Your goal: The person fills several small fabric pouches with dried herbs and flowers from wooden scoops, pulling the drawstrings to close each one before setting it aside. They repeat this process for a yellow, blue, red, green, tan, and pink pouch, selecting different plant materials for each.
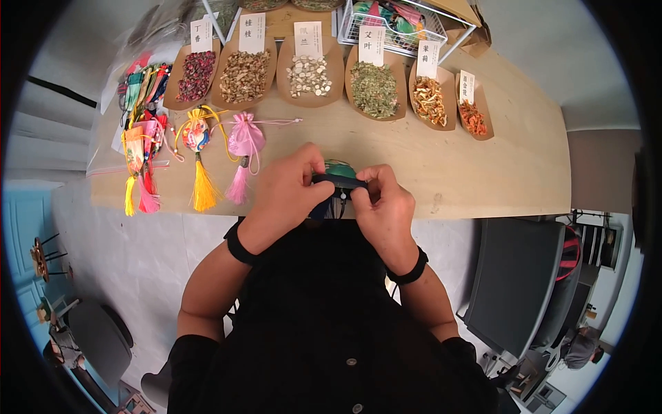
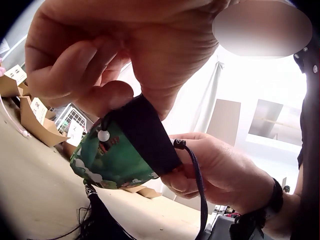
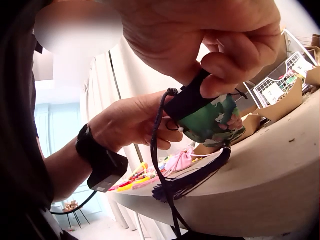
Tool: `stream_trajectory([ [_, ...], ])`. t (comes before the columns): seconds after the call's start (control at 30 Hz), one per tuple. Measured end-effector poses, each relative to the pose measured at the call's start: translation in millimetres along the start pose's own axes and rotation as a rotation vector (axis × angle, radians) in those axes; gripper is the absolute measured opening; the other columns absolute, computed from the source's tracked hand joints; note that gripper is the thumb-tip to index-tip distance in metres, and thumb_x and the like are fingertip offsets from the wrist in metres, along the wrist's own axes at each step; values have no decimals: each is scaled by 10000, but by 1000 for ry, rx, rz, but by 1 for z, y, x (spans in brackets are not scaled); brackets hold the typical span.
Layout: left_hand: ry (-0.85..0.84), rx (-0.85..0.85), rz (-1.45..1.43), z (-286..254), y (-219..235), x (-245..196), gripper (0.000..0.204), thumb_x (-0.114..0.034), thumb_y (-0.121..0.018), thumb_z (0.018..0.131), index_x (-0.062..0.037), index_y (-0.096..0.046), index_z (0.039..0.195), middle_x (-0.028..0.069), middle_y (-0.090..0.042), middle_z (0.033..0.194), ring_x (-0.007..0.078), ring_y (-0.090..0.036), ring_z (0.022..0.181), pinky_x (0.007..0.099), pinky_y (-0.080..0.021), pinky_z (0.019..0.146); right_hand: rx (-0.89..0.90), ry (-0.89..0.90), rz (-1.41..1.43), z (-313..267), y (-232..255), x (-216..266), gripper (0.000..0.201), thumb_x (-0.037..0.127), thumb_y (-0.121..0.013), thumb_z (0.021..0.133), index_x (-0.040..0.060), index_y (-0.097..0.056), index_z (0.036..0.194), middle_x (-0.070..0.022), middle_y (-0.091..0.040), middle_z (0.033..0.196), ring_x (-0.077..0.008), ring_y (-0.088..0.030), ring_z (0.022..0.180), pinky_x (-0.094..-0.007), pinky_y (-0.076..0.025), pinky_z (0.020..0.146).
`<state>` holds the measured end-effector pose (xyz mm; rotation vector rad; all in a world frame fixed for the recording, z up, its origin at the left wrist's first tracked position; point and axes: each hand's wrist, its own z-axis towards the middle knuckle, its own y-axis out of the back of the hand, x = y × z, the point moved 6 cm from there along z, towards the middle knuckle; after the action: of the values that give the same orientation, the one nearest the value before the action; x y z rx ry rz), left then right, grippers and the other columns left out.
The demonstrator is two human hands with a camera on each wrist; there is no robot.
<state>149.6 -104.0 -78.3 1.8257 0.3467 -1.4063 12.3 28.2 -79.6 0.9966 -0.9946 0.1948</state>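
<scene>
Between both hands is a small green patterned sachet pouch (image 2: 117, 155) with a dark navy band at its mouth, a white bead and a dark tassel (image 3: 195, 175). My left hand (image 1: 293, 190) pinches one end of the band between thumb and fingers. At the other end, my right hand (image 1: 386, 207) pinches the band the same way. The pouch hangs mouth upward near the table's front edge, its tassel dangling below. A dark cord (image 2: 197, 185) loops down from the band on the right-hand side. The inside of the pouch is hidden.
Brown paper trays of dried herbs with labels line the back, among them one of green leaves (image 1: 374, 90). A yellow-tasselled pouch (image 1: 197, 134) and a pink pouch (image 1: 246, 138) lie left on the table (image 1: 496, 172). A white wire basket (image 1: 400, 34) stands behind.
</scene>
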Motion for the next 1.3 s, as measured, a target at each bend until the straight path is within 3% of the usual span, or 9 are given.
stream_trajectory([
  [0.23,23,-30,-104,10,3,5,144,-66,-711,846,-33,-585,908,-38,-488,649,48,-432,603,270,-341,550,18,-3,393,11,2,3,174,-18,-773,886,31,-659,1007,-30,-634,666,-90,-542,536,-243,-451,517],
  [0.43,7,-69,-161,25,7,17,123,-77,-693,884,-25,-582,895,-41,-522,698,39,-458,637,253,-348,557,21,419,236,10,22,50,231,-7,-814,877,30,-696,1072,-70,-698,969,-64,-525,581,-226,-436,518],
  [0.57,-15,-73,-156,29,8,12,117,-87,-685,889,-25,-586,886,-29,-538,721,43,-471,658,256,-366,569,116,497,140,10,11,63,291,87,-841,863,40,-715,1121,-90,-711,1080,-146,-644,637,-276,-545,562],
  [0.6,-19,-78,-152,30,8,10,116,-90,-683,891,-25,-587,883,-28,-539,724,44,-474,663,256,-369,572,144,440,97,11,8,63,312,111,-838,857,32,-714,1132,-104,-713,1098,-229,-707,720,-335,-593,622],
  [0.9,-4,18,-167,31,14,2,127,-110,-682,900,-29,-591,867,-33,-544,730,43,-475,668,257,-377,577,144,511,-66,24,-4,63,244,54,-813,860,3,-703,1072,-130,-700,971,-327,-713,792,-409,-586,674],
  [1.1,-4,78,-458,30,22,19,314,-319,-637,999,-32,-622,1126,3,-609,996,85,-545,931,267,-440,822,117,326,77,37,3,66,210,74,-820,894,1,-700,1049,-114,-687,887,-207,-660,661,-313,-539,606],
  [1.13,-27,57,-485,28,23,21,375,-362,-622,1014,-30,-618,1190,12,-617,1064,97,-553,997,275,-446,881,77,324,130,41,4,65,219,105,-829,908,-6,-702,1048,-95,-700,879,-128,-614,628,-270,-506,577],
  [1.23,-22,177,-501,20,7,30,493,-406,-590,1026,-16,-564,1326,49,-600,1219,127,-535,1138,308,-425,1001,75,256,211,54,2,59,226,110,-836,907,-5,-705,1051,-84,-712,873,-102,-607,631,-263,-500,567],
  [1.3,0,249,-629,13,3,19,471,-389,-596,1021,-13,-587,1305,51,-621,1182,121,-557,1114,302,-437,982,85,205,289,66,-2,61,191,102,-813,928,-10,-705,1039,-66,-718,839,-73,-603,632,-252,-498,566],
])
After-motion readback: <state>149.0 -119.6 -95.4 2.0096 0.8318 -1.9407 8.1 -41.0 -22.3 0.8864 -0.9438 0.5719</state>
